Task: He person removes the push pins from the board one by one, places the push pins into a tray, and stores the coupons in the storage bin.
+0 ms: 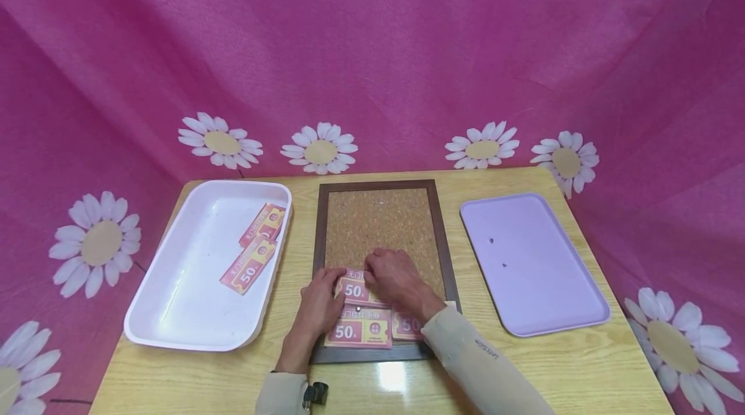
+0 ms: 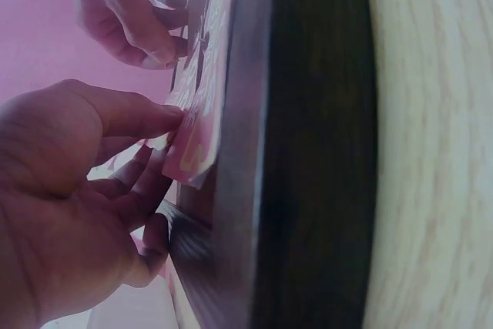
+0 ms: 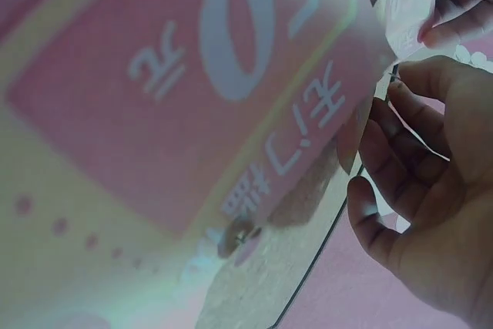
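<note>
A cork board (image 1: pixel 381 227) with a dark wooden frame lies on the table. Pink-and-yellow 50 coupons sit on its lower part, one at lower left (image 1: pixel 357 332) and another at lower right (image 1: pixel 407 324). Above them is a further coupon (image 1: pixel 353 289), whose left end my left hand (image 1: pixel 322 302) pinches between thumb and fingers. Over that coupon's right part, my right hand (image 1: pixel 398 279) pinches a small thumbtack (image 3: pixel 394 76) between thumb and forefinger; its other fingers curl. A silvery thumbtack (image 1: pixel 357 309) shows near the top edge of the lower left coupon.
To the left stands a white plastic tub (image 1: pixel 192 273) with two more coupons (image 1: pixel 250 266) along its right side. At the right lies a flat purple tray (image 1: pixel 541 273) bearing two small dark thumbtacks (image 1: pixel 491 240). A pink daisy-printed cloth (image 1: pixel 372 66) hangs behind the table.
</note>
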### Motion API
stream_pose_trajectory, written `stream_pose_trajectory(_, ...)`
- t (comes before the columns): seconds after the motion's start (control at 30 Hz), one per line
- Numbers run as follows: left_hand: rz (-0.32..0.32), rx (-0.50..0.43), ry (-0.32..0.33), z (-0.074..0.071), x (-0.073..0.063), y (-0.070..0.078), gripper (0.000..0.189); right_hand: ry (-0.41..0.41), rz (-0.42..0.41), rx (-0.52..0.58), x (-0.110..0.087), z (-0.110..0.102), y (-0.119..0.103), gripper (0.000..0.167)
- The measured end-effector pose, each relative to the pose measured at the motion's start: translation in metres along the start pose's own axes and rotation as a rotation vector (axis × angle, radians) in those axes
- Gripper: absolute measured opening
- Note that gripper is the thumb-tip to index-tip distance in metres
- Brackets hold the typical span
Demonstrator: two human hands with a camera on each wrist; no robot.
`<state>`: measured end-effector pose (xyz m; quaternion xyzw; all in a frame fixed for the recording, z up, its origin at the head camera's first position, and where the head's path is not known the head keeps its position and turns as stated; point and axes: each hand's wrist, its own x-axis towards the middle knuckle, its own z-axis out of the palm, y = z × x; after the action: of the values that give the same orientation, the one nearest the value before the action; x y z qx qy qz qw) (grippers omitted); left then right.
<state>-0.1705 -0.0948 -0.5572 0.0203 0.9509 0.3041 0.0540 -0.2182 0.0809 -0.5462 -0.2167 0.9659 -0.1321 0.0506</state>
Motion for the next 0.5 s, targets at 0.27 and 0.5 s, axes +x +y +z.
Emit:
stream_pose_trajectory(0.27,-0.001,-0.081,0.004,-0.004,-0.002,0.002,0.042,0.015,0.028,0.009,-0.004,-0.007,0.006,0.011)
stream_pose_trajectory(0.5,-0.039,-0.146,-0.005,-0.012,-0.004,0.007,0.043,0.040,0.054,0.027,-0.011,-0.013,0.012,0.010)
